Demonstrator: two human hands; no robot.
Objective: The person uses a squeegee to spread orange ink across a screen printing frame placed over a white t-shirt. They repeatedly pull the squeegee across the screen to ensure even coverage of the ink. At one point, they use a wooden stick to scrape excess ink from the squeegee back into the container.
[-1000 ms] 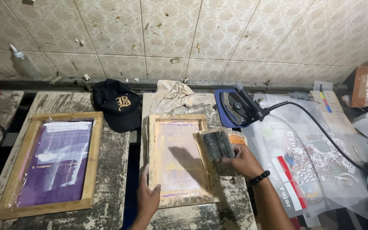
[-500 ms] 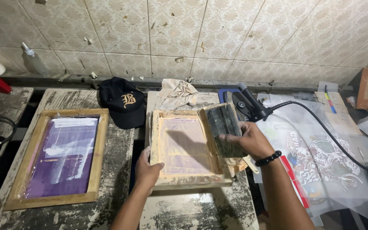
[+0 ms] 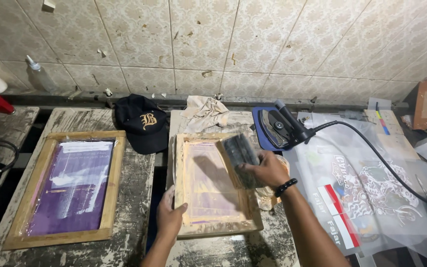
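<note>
A wooden screen frame [image 3: 213,185] lies flat on the middle worktable [image 3: 223,247]. Its long axis runs from the person toward the tiled wall [image 3: 213,39], and the pale mesh faces up. The left hand [image 3: 170,217] grips the near left corner of the frame: the thumb is on top of the wooden rail and the fingers are closed around the outer edge. The left forearm comes up from the bottom of the picture, almost straight.

The right hand [image 3: 265,170] is closed on a dark squeegee [image 3: 240,153] and holds it over the right part of the frame. The long axis of the squeegee points away from the person and leans a little to the left. The wrist has a black band, and the right forearm comes in diagonally from the lower right.

Behind the frame is a crumpled rag [image 3: 204,112], with a black cap [image 3: 142,121] to its left. An electric iron [image 3: 277,126] sits just to the right of the frame. A second frame with purple mesh [image 3: 67,188] lies on the left table, well apart.
</note>
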